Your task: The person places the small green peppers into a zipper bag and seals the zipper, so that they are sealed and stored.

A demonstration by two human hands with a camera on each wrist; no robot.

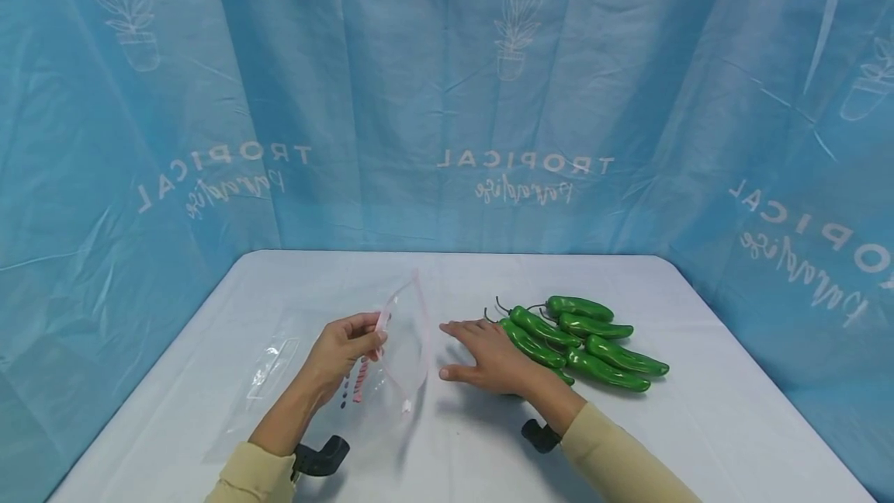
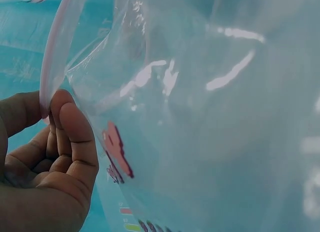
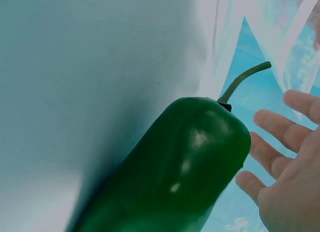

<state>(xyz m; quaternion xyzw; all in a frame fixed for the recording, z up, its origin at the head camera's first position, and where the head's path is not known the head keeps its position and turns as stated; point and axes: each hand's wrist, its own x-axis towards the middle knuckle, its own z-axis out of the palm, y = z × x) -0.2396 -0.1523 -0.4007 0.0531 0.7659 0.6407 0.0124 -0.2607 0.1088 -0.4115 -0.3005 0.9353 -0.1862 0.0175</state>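
The relation that seems to count is between the gaping mouth of the clear bag and the green peppers: the mouth stands between the two hands, turned toward the right, and the peppers lie on the right side of the counter, beyond it. Their long axes slant, with most visible stems at the far left and the tips toward the near right, so those stem ends point roughly toward the bag

The right hand is clearly the nearer one to the peppers; it reaches over the left edge of the group and partly hides some. It looks released, fingers apart and holding nothing, its fingertips just beside the bag's mouth but not on it. In the right wrist view one pepper lies close by the fingers, its curved stem toward the fingertips; whether they touch I cannot tell

The left hand, well apart from the peppers, pinches the bag's pink rim between thumb and fingers, with the mouth to its right
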